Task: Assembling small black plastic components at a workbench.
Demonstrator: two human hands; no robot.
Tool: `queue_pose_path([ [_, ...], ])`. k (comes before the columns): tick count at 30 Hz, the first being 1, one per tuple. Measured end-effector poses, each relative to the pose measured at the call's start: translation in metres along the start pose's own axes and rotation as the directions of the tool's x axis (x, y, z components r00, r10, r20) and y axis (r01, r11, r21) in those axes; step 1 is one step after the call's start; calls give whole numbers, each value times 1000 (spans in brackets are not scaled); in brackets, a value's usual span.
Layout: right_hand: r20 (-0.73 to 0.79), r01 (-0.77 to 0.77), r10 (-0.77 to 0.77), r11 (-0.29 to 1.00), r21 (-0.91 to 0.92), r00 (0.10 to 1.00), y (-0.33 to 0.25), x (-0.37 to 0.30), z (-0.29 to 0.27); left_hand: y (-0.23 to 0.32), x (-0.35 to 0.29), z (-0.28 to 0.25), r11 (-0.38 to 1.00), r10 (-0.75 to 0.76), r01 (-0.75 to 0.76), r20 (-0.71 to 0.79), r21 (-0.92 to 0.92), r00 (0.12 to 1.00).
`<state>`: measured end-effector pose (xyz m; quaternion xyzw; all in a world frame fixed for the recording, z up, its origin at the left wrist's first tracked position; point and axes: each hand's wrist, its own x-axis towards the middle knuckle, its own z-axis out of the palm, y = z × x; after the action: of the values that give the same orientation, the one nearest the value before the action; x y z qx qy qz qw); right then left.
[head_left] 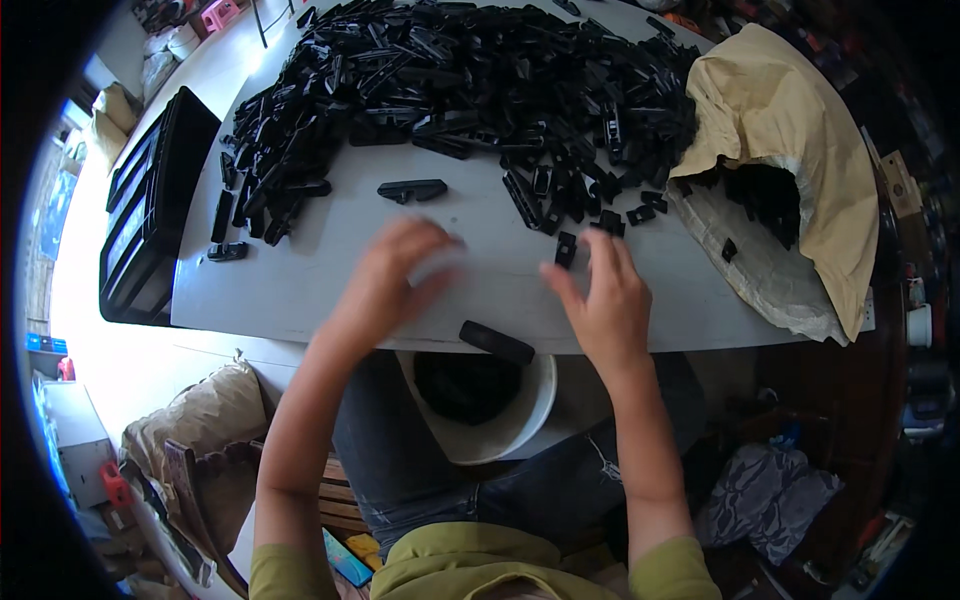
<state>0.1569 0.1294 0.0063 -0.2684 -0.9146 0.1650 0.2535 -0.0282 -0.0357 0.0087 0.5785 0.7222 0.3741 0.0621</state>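
My left hand [388,278] is over the near part of the table, blurred by motion. A gap shows between its thumb and curled fingers, with nothing visible held. Just beyond it lies a long black plastic part [412,190]. My right hand [612,305] has thumb and fingers apart around a small black plastic piece [566,250]; whether they touch it I cannot tell. Between my forearms, a longer black part [497,342] is tilted at the table's front edge, above a white bucket [545,400] with black contents. Neither hand is on that part.
A large heap of black plastic parts [430,80] covers the back of the grey table [270,300]. On the right, an open tan sack [790,110] lies with black pieces inside. A black crate [150,210] stands at the left edge. A filled sack [200,415] sits lower left.
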Motion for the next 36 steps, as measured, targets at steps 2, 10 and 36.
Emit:
queue_pose_path([
  [2, 23, 8, -6, 996, -88, 1000, -8, 8, 13, -13, 17, -7, 983, -17, 46, -163, 176, 986],
  [10, 393, -475, 374, 160, 865, 840, 12, -7, 5, -1, 25, 2, 841, -379, 315, -63, -439, 923],
  [36, 133, 120, -181, 920, 373, 974, 1, -1, 4, 7, 12, 16, 957, 9, 64, 250, -283, 968],
])
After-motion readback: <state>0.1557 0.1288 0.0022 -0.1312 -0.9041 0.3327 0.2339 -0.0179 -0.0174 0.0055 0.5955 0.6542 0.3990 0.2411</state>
